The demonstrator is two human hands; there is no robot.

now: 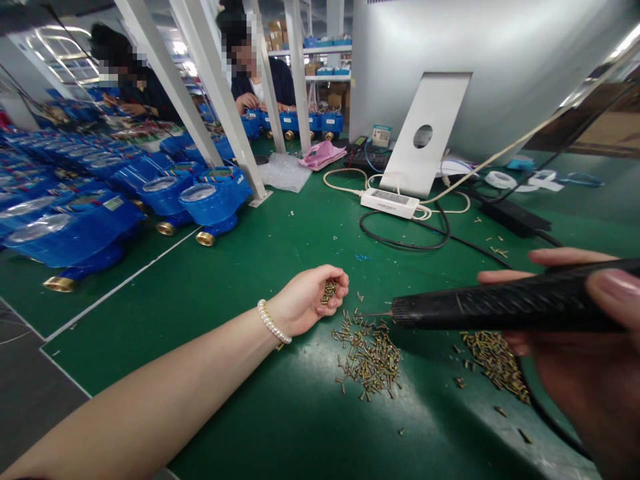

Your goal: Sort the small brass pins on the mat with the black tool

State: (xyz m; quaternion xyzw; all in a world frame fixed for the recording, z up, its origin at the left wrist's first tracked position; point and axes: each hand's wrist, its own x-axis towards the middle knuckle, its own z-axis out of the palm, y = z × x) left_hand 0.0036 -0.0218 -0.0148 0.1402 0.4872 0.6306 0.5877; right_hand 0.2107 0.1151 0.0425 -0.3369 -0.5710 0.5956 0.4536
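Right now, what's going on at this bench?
A person sits at a green bench. The left hand is cupped around a few small brass screws, just beside a loose pile of screws. The right hand grips a black electric screwdriver, its tip pointing toward the left hand. Blue meter housings line the bench's left side, and two other people work at the far end.
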